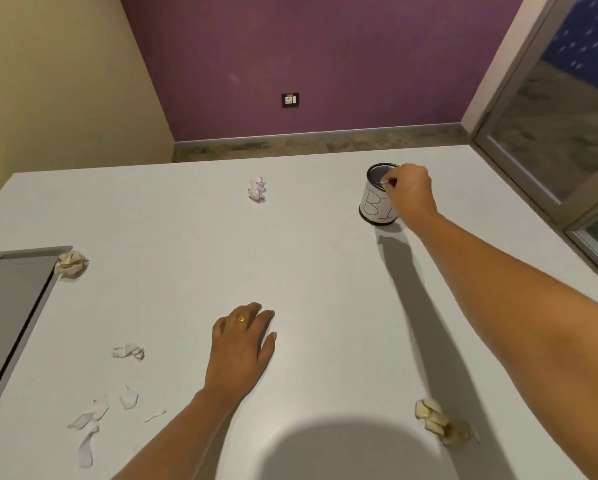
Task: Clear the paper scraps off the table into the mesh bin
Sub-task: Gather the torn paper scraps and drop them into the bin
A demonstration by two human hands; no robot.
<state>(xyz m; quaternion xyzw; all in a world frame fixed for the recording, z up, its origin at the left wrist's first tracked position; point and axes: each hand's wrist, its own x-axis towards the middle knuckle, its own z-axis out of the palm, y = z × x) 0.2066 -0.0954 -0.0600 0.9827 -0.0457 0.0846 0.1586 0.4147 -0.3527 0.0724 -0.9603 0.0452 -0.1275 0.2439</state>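
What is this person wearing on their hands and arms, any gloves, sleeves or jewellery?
No gloves and no sleeves in view: both forearms are bare up to the edge of the picture. The left hand wears one thin gold ring with a small raised top on a finger. The right hand shows no ring, watch or bracelet.

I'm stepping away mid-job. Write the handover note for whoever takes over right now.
Right hand: at the bin rim, far right of the table, fingers pinched on something small and white, apparently a scrap being dropped in.
Left hand: flat on the table, empty.
Done: what is already in the bin cannot be seen.
Left: white ball at the far middle; tan ball by the grey panel on the left; tan wad near right; white wad and several torn bits near left.
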